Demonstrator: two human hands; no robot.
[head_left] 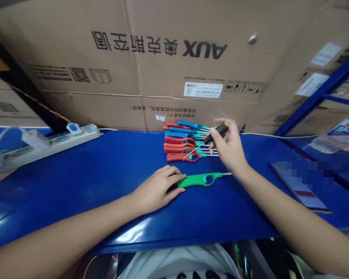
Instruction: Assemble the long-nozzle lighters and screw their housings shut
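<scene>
A green long-necked lighter (196,180) lies on the blue tabletop (104,174), its metal tube pointing right. My left hand (164,187) is closed around its handle end, thumb on the near side. In my right hand (228,145) is a screwdriver (216,133) with a black and yellow handle, held between thumb and fingers. Its thin shaft slants down to the left, above the row of lighters. Red, orange and blue lighters (180,156) lie side by side just beyond the green one. My right hand covers the tips of several of them.
A large cardboard box (159,77) stands along the back edge. On the left is a white power strip (61,139) with plugs in it. A flat booklet (301,188) lies to the right, and a clear plastic package (336,135) sits near the blue frame (317,83).
</scene>
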